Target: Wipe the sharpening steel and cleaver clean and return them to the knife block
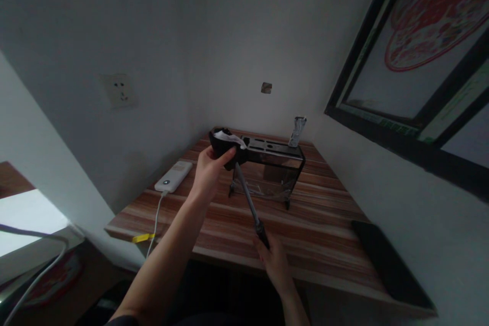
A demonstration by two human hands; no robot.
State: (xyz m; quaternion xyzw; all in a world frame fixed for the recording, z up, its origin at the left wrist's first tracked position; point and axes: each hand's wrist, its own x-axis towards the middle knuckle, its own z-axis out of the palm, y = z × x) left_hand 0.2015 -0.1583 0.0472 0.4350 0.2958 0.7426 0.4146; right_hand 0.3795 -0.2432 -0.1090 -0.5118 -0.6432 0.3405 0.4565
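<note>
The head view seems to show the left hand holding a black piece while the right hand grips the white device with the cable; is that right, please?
Not quite: the head view shows the right hand gripping a long tool by its dark handle, not the white device; the left hand does hold the black piece.

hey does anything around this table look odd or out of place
Yes: a small brownish patch on the wall behind the table. Its edges look uneven, unlike the neat white socket plate at left. Whether it's a hole or a mark, I can't tell.
</note>
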